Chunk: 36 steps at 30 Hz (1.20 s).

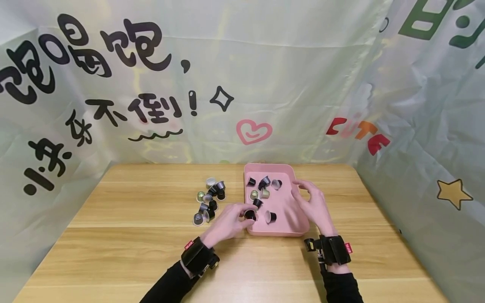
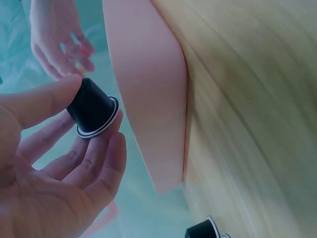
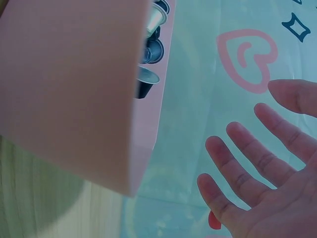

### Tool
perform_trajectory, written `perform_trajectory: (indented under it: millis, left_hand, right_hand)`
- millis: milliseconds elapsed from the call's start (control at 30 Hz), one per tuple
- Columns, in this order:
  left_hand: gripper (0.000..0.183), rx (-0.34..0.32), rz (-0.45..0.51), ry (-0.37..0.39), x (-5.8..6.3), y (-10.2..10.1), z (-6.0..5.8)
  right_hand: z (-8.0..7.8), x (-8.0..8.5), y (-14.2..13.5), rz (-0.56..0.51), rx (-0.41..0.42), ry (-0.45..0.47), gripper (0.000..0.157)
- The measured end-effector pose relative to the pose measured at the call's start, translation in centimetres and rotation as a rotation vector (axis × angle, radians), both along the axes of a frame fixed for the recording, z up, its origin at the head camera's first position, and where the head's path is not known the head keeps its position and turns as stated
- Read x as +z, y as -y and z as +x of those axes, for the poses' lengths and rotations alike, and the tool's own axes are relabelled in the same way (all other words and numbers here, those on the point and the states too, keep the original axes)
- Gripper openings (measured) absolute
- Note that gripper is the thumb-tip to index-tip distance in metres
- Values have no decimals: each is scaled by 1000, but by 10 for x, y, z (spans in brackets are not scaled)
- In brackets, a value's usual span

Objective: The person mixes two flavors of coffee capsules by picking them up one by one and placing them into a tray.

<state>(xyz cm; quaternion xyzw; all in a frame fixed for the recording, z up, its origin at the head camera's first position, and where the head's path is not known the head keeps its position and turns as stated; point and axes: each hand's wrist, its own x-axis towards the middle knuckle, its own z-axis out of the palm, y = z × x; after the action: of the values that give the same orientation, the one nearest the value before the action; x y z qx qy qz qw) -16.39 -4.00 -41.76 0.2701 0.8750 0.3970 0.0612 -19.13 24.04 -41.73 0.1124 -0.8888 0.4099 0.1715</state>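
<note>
My left hand (image 1: 232,219) pinches a black coffee capsule (image 2: 94,110) between thumb and fingers, at the left rim of the pink tray (image 1: 291,225). In the left wrist view the capsule's rimmed end faces the fingers and the thumb presses its narrow end. My right hand (image 1: 312,205) is over the tray's right edge, fingers spread and holding nothing, as the right wrist view shows. Inside the tray lie several capsules, among them a black one (image 1: 271,217) near the front, a pale green one (image 1: 265,193) and a dark blue one (image 1: 266,181).
Left of the tray, a loose group of capsules lies on the wooden table (image 1: 132,235), including a silver one (image 1: 210,182), a green one (image 1: 201,196) and a grey one (image 1: 198,219). A printed cloth (image 1: 303,84) hangs behind the table and along its sides.
</note>
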Motion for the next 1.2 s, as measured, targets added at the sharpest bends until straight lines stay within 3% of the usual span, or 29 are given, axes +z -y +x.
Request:
perform_trajectory:
  millis: [300, 533, 667, 900, 1200]
  left_hand:
    - [40, -59, -17, 12, -6, -17, -3]
    - [36, -49, -88, -128, -15, -25, -1]
    - [36, -40, -77, -174, -18, -26, 1]
    - [30, 47, 6, -159, -21, -15, 3]
    - [31, 217, -41, -231, -12, 31, 8]
  right_hand:
    - [1, 1, 0, 3, 4, 2, 37]
    - [1, 0, 0, -3, 8, 25, 38]
    - [2, 1, 1, -4, 11, 24, 37]
    - [1, 1, 1, 2, 11, 33, 38]
    - [0, 0, 3, 10, 14, 50, 38]
